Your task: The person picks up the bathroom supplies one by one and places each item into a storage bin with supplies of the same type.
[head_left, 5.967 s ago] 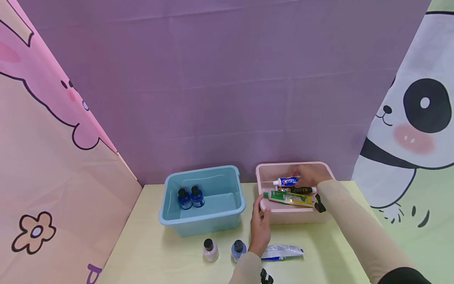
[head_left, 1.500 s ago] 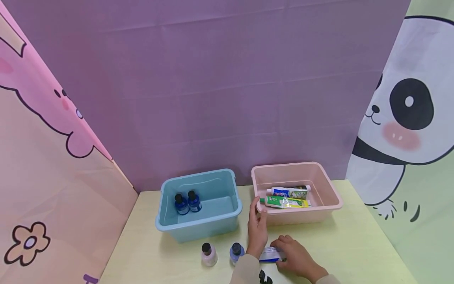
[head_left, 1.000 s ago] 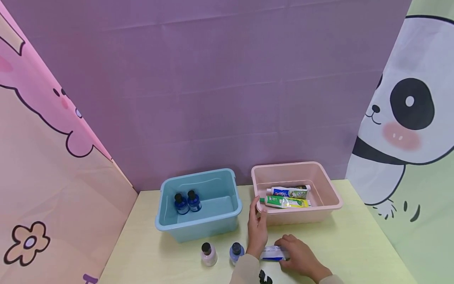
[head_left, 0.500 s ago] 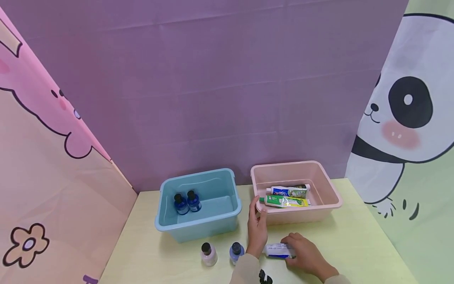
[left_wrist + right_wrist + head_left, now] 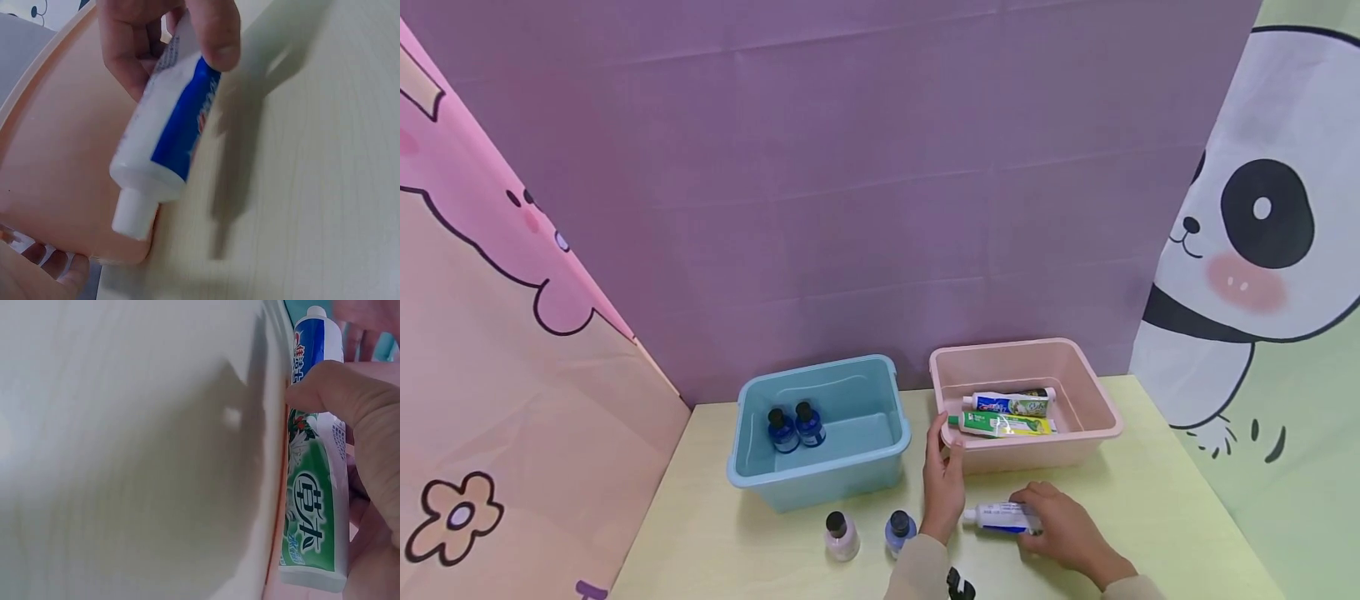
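My right hand (image 5: 1067, 529) grips a white, blue and green toothpaste tube (image 5: 1000, 517) by its crimped end half, thumb across it in the right wrist view. The white cap points left, and the tube's shadow lies apart from it on the table in the left wrist view. My left hand (image 5: 943, 487) holds the near left corner of the pink bin (image 5: 1037, 454), fingers along its side and thumb at the front. Inside that bin lie a green and yellow toothpaste tube (image 5: 1003, 425), a blue and white one (image 5: 1011, 405), and a dark one mostly hidden behind.
Left of the pink bin stands a light blue bin (image 5: 842, 479) with two dark blue bottles (image 5: 796, 429) in it. On the table in front are a pale pink bottle (image 5: 842, 540) and a violet-blue bottle (image 5: 899, 533), close to my left forearm. A purple cloth (image 5: 850, 208) backs the table.
My right hand has left a toothpaste tube in the pink bin and taken up the one from the table. That tube has moved right and toward the bin. My left hand stays at the corner.
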`<state>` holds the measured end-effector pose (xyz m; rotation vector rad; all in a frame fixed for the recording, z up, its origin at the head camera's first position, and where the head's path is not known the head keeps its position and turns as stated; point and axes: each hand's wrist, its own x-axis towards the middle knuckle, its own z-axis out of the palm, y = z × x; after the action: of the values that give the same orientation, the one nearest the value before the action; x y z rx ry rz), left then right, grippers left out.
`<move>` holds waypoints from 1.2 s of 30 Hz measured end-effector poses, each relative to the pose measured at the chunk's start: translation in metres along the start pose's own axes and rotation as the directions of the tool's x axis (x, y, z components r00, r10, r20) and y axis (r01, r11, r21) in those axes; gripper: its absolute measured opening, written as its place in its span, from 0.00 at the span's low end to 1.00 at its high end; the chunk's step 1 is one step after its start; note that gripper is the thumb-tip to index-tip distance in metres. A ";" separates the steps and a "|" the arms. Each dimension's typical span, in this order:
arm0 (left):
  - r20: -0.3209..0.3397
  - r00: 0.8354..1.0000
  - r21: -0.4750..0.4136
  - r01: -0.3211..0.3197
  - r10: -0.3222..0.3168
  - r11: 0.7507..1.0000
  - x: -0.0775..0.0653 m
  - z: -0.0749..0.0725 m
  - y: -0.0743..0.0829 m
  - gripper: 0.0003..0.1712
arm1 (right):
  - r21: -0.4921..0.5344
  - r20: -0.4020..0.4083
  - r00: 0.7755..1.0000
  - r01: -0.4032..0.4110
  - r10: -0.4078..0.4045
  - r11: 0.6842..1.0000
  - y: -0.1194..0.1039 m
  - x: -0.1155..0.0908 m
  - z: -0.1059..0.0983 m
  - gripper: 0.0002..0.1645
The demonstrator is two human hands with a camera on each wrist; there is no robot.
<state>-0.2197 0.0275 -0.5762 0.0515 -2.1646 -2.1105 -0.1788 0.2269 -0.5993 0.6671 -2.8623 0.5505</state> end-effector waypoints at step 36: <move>0.019 1.000 -0.010 0.004 -0.004 1.000 0.000 -0.001 0.000 0.28 | -0.101 -0.213 0.972 0.076 -0.096 0.992 -0.002 0.007 -0.059 0.31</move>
<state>-0.2195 0.0262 -0.5765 0.0346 -2.1663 -2.1324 -0.1799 0.2449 -0.5428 0.6672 -2.6243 0.4458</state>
